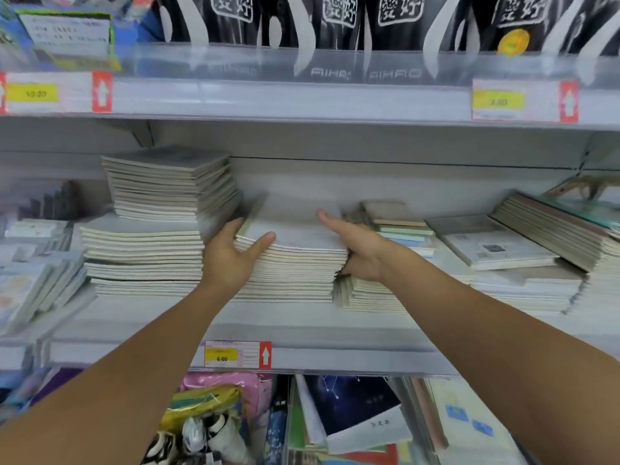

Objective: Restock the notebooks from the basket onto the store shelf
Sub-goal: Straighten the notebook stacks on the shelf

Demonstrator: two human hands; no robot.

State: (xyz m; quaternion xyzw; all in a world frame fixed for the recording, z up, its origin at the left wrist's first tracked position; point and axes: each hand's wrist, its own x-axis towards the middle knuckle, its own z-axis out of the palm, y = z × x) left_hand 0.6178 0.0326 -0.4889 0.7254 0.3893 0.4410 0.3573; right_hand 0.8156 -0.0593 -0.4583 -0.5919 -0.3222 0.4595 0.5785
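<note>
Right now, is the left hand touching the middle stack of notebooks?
Touching. The head view shows the left hand against the middle stack, thumb lying across its top front edge.

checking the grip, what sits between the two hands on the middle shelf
In the head view, a stack of pale notebooks fills the whole stretch: the left hand grips its left end, thumb on top, and the right hand holds its right end.
</note>
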